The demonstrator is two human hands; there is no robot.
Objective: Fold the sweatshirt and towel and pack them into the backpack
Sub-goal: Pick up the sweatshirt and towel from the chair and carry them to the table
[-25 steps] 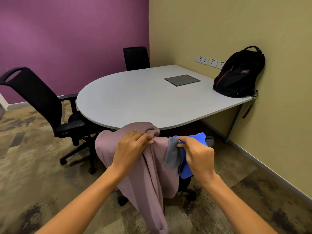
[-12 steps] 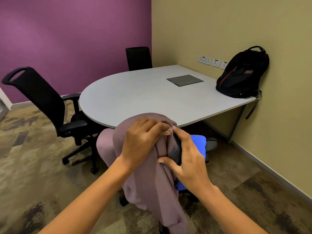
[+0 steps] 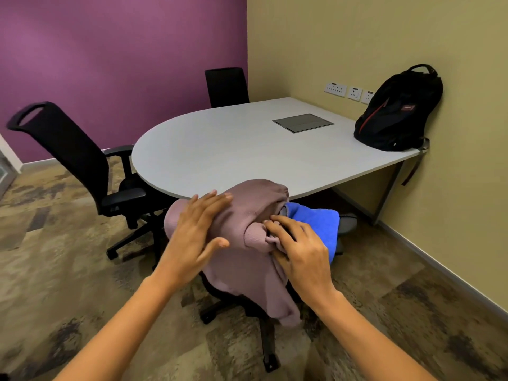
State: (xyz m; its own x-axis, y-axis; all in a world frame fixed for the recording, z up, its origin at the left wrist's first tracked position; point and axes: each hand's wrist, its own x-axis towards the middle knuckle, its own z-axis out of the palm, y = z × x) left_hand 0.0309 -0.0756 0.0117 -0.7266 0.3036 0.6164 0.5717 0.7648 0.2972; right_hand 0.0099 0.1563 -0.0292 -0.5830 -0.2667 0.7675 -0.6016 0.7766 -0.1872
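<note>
A mauve sweatshirt (image 3: 242, 259) hangs bunched over the back of a chair right in front of me. A blue towel (image 3: 316, 224) lies beside it on the right, partly under the sweatshirt. My left hand (image 3: 195, 237) rests flat on the sweatshirt's left side with fingers spread, holding nothing. My right hand (image 3: 299, 251) pinches a fold of the sweatshirt near the towel's edge. The black backpack (image 3: 398, 111) stands on the table's far right corner, leaning against the wall, zipped shut as far as I can see.
A grey round-ended table (image 3: 233, 149) stands just beyond the chair, with a dark cable hatch (image 3: 303, 122) in its top. Black office chairs stand at the left (image 3: 71, 160) and at the far side (image 3: 226, 86). Wall sockets (image 3: 347, 91) sit behind the backpack.
My left hand has let go of the sweatshirt and now lies open on it. My right hand has moved from the grey-blue cloth onto a sweatshirt fold. The sweatshirt is more bunched up.
</note>
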